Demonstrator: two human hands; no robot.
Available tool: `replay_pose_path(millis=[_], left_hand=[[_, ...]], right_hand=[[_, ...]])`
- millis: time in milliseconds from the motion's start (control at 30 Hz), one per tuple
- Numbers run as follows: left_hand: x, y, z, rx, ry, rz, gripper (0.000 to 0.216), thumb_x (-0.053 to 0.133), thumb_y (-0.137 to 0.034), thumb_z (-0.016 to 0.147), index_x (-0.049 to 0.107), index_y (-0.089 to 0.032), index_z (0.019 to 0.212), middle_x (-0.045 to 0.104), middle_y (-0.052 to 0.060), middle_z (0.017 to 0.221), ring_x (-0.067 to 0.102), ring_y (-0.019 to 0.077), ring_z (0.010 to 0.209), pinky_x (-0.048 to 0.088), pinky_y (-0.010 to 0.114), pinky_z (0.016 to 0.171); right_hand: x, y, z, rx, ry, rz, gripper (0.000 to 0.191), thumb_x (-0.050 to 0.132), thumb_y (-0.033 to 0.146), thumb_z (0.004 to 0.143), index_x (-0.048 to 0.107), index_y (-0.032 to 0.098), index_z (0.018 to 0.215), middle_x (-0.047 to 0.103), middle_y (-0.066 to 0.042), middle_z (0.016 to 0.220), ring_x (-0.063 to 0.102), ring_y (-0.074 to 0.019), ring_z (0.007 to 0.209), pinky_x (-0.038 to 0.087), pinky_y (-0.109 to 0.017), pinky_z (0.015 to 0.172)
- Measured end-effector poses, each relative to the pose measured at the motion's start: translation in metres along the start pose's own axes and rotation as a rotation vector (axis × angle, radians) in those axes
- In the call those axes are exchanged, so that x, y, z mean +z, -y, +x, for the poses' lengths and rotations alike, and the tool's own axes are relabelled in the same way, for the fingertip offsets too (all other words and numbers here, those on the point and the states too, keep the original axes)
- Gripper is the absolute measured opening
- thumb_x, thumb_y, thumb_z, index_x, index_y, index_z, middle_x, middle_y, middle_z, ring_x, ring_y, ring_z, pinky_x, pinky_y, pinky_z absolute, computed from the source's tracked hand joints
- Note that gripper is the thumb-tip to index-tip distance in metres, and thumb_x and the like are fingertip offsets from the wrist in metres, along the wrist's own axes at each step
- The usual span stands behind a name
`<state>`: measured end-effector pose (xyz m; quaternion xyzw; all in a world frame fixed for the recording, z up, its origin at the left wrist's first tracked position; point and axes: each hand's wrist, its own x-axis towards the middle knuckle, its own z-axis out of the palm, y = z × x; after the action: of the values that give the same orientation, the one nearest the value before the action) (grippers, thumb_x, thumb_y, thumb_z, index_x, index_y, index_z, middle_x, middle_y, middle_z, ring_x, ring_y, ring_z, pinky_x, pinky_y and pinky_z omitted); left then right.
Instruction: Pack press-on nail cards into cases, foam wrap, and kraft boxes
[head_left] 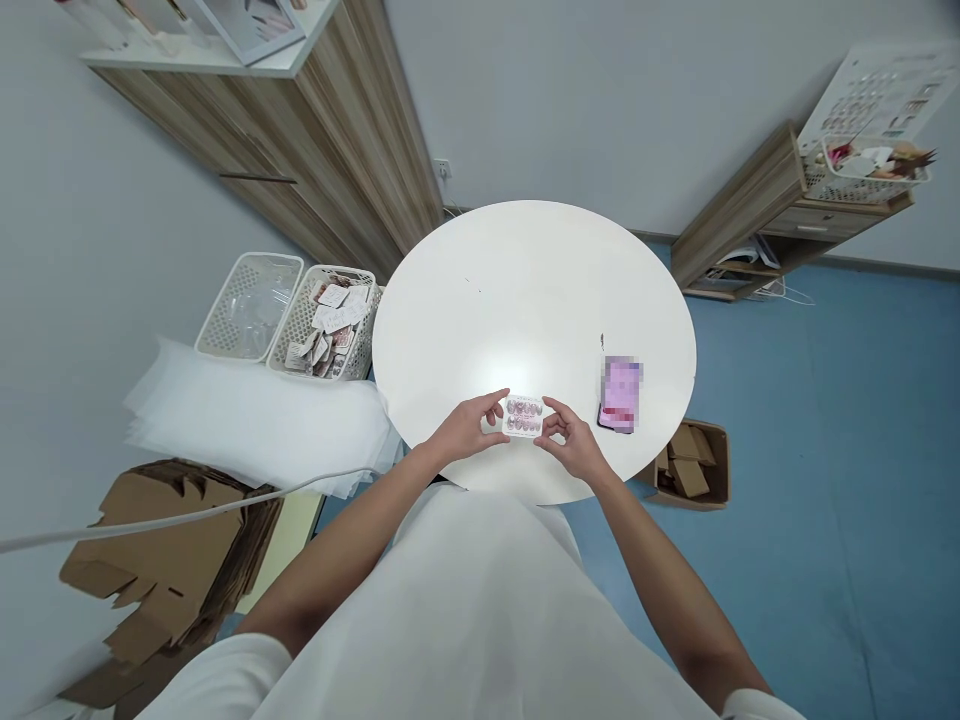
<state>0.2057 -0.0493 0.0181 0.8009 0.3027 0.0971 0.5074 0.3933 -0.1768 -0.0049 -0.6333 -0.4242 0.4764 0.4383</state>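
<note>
A small white card-like pack of pinkish press-on nails (pixel 523 416), laid out in two rows, is held near the table's front edge. Its left side is pinched between the thumb and fingers of my left hand (pixel 474 428). My right hand (pixel 570 440) grips the opposite side in the same way. The pack faces up toward me; whether it touches the tabletop I cannot tell. To the right of my right hand lies a phone-like object (pixel 622 395) with a pixelated pink and purple face. Under both hands is the round white table (pixel 525 270).
Left of the table stand a white basket of small cards (pixel 330 325) and another basket with clear plastic (pixel 251 305). Nearer me are white sheets (pixel 262 415), flattened cardboard boxes (pixel 165 540) and a white cable (pixel 300 485). A carton (pixel 694 465) sits on the floor at the right.
</note>
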Motion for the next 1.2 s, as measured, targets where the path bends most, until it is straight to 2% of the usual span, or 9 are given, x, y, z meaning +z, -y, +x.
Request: replay_pose_path(millis=[100, 367, 467, 667, 833, 933, 1033, 1200], left_hand=[[0.0, 0.003, 0.0, -0.005, 0.014, 0.022, 0.076, 0.068, -0.032, 0.065, 0.035, -0.028, 0.133, 0.058, 0.002, 0.089, 0.054, 0.0146, 0.076, 0.044, 0.031, 0.078], [-0.006, 0.019, -0.005, 0.068, 0.0, 0.115, 0.067, 0.066, -0.033, 0.068, 0.04, -0.025, 0.129, 0.057, 0.003, 0.089, 0.053, 0.0163, 0.081, 0.044, 0.032, 0.077], [-0.011, 0.027, -0.005, 0.108, 0.028, 0.162, 0.065, 0.064, -0.034, 0.072, 0.037, -0.025, 0.131, 0.055, 0.003, 0.09, 0.052, 0.0157, 0.082, 0.044, 0.033, 0.078], [-0.028, 0.041, 0.001, 0.143, 0.086, 0.171, 0.076, 0.064, -0.032, 0.072, 0.024, -0.027, 0.136, 0.05, 0.002, 0.089, 0.05, 0.0147, 0.079, 0.045, 0.032, 0.075], [-0.053, 0.057, 0.002, 0.148, 0.083, 0.137, 0.074, 0.063, -0.029, 0.073, 0.023, -0.026, 0.136, 0.052, 0.003, 0.093, 0.051, 0.0153, 0.081, 0.045, 0.033, 0.076], [-0.073, 0.072, 0.001, 0.137, 0.077, 0.145, 0.068, 0.063, -0.03, 0.073, 0.03, -0.023, 0.132, 0.053, 0.004, 0.094, 0.051, 0.0171, 0.085, 0.045, 0.034, 0.078], [-0.098, 0.09, 0.0, 0.13, 0.056, 0.204, 0.065, 0.063, -0.031, 0.072, 0.035, -0.022, 0.129, 0.052, 0.007, 0.105, 0.049, 0.0209, 0.097, 0.043, 0.037, 0.084], [-0.137, 0.122, 0.003, 0.037, 0.003, 0.45, 0.062, 0.069, -0.036, 0.064, 0.046, -0.024, 0.12, 0.043, 0.01, 0.125, 0.035, 0.0297, 0.117, 0.034, 0.046, 0.094]], right_hand=[[0.004, -0.001, 0.003, -0.013, 0.001, -0.026, 0.064, 0.063, 0.029, 0.07, 0.036, 0.031, 0.128, 0.056, 0.0, 0.081, 0.058, -0.0156, 0.072, 0.048, -0.04, 0.079], [0.017, -0.003, 0.008, -0.024, 0.054, -0.118, 0.067, 0.06, 0.027, 0.073, 0.031, 0.032, 0.133, 0.056, 0.001, 0.085, 0.059, -0.0148, 0.076, 0.046, -0.04, 0.084], [0.023, -0.004, 0.011, -0.016, 0.053, -0.169, 0.066, 0.058, 0.027, 0.075, 0.029, 0.031, 0.134, 0.056, 0.001, 0.085, 0.058, -0.0145, 0.077, 0.047, -0.039, 0.082], [0.042, 0.002, 0.022, -0.007, -0.01, -0.149, 0.068, 0.057, 0.028, 0.075, 0.025, 0.03, 0.135, 0.054, 0.002, 0.079, 0.057, -0.0136, 0.073, 0.048, -0.037, 0.079], [0.064, 0.015, 0.037, 0.027, -0.035, -0.161, 0.062, 0.058, 0.029, 0.075, 0.03, 0.029, 0.131, 0.056, 0.002, 0.08, 0.057, -0.0139, 0.074, 0.048, -0.037, 0.08], [0.082, 0.02, 0.053, 0.044, -0.035, -0.2, 0.062, 0.058, 0.03, 0.075, 0.03, 0.03, 0.131, 0.057, 0.002, 0.08, 0.058, -0.0144, 0.076, 0.047, -0.038, 0.081], [0.105, 0.02, 0.075, 0.043, -0.031, -0.27, 0.062, 0.057, 0.03, 0.076, 0.029, 0.029, 0.132, 0.058, 0.001, 0.083, 0.058, -0.0159, 0.082, 0.046, -0.038, 0.084], [0.144, 0.019, 0.121, 0.0, -0.005, -0.486, 0.061, 0.057, 0.032, 0.075, 0.033, 0.027, 0.13, 0.053, -0.006, 0.111, 0.05, -0.0215, 0.105, 0.042, -0.042, 0.09]])
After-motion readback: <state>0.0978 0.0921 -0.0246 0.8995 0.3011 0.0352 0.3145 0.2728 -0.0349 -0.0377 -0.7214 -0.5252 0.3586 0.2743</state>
